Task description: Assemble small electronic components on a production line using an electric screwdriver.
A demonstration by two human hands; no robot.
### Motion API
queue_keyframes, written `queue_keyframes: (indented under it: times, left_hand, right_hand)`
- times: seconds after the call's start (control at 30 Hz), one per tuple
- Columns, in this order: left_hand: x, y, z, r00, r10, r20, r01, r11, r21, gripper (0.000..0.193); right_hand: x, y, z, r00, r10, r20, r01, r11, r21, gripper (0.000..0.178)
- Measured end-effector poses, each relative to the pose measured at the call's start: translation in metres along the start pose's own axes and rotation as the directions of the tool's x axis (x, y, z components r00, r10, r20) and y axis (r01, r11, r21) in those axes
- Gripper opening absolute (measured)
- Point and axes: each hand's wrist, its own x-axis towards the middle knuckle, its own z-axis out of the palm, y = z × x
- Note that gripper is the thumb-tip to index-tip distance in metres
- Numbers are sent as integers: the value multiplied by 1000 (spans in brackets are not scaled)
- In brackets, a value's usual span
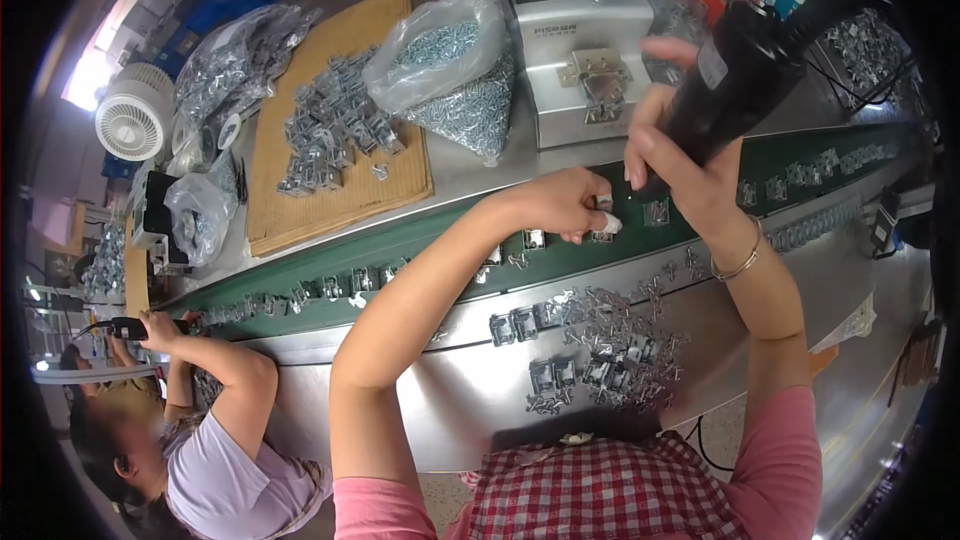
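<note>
My right hand (690,160) is wrapped round a black electric screwdriver (735,80), raised above the green conveyor belt (440,285). The driver's tip points down to the left, near my left hand. Over the belt, the fingers of my left hand (570,205) are pinched together, with white wraps on the fingertips. They close on a small metal bracket (603,236), partly hidden by the fingers. Another metal bracket (656,212) sits on the belt just right of that hand. A further bracket (534,239) lies to its left, with more in a row along the belt.
A steel ledge in front of me carries loose small metal parts (620,325) and brackets. Beyond the belt stand a silver machine (585,50), a bag of screws (460,80) and cardboard (280,205) with piled brackets. At left a co-worker (225,440) holds another black driver (128,329).
</note>
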Motion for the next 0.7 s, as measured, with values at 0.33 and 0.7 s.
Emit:
queue_keyframes:
  times: [0.33,0.7]
  left_hand:
    - [-8,11,8,994,-107,-7,107,986,126,24]
    - [0,25,-3,966,-194,170,153,962,227,27]
  right_hand:
    - [-15,0,-4,993,103,55,-106,993,54,50]
    - [-25,1,6,991,99,88,-109,987,121,41]
